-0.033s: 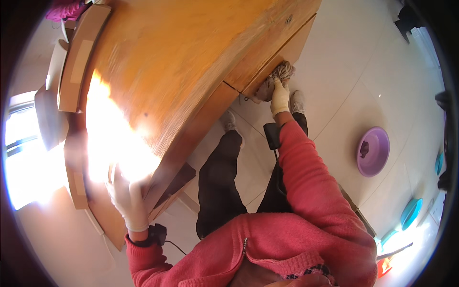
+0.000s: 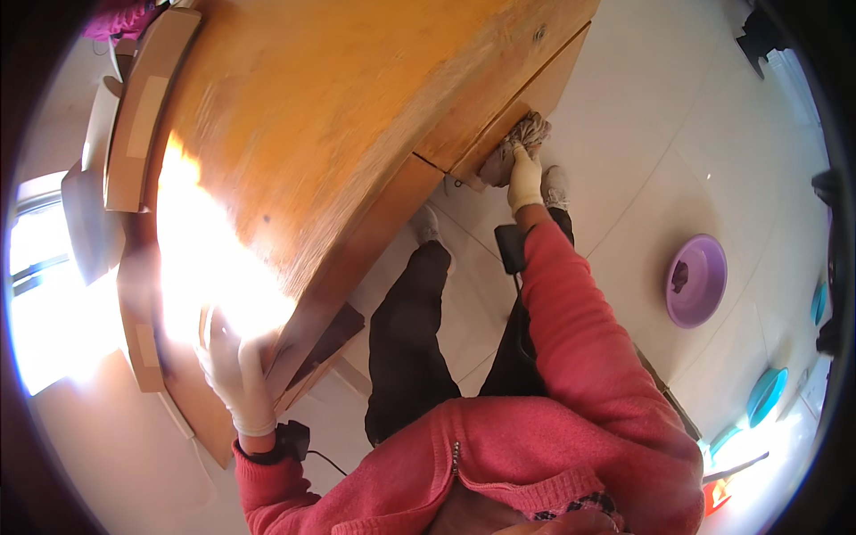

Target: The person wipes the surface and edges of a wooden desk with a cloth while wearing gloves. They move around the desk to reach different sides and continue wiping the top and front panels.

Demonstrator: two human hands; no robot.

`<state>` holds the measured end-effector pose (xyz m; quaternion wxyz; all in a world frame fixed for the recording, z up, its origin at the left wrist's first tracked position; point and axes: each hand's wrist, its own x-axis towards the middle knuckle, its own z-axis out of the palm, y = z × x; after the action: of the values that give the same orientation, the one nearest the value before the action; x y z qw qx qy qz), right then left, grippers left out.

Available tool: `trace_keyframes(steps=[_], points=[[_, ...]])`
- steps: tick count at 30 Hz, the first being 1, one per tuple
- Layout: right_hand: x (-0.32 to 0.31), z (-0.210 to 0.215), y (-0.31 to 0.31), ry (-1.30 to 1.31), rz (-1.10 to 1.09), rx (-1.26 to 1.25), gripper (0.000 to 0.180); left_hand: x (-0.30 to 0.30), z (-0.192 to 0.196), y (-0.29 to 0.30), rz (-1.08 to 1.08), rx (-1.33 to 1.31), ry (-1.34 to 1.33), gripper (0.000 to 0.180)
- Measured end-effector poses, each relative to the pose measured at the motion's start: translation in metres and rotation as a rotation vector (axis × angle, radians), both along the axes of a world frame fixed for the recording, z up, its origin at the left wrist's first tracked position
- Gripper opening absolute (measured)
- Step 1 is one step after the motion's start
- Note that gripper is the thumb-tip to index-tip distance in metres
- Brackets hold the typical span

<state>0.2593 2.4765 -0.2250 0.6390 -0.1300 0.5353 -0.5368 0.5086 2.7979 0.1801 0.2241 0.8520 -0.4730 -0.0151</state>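
My right hand, in a pale glove, is closed on a crumpled grey-brown cloth. The cloth is pressed against the side of a wooden desk, low by the seam between two panels. At the desk's near-left corner my left hand, in a white glove, rests on the top edge with its fingers stretched out. Strong sunlight washes out its fingertips. Nothing shows in that hand.
A purple basin with a dark cloth in it stands on the tiled floor at right. Teal basins lie farther right. Curved wooden chair backs line the desk's left side. My legs are beside the desk.
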Motion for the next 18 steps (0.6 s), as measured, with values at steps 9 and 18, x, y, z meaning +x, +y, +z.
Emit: trace_keyframes(steps=[9, 18], points=[[-0.046, 0.011, -0.09, -0.123, 0.051, 0.104, 0.048, 0.008, -0.003, 0.008, -0.025, 0.021, -0.017, 0.051], [-0.081, 0.108, -0.136, 0.215, -0.001, -0.503, 0.035, 0.001, -0.005, 0.006, 0.056, -0.013, 0.027, 0.053]])
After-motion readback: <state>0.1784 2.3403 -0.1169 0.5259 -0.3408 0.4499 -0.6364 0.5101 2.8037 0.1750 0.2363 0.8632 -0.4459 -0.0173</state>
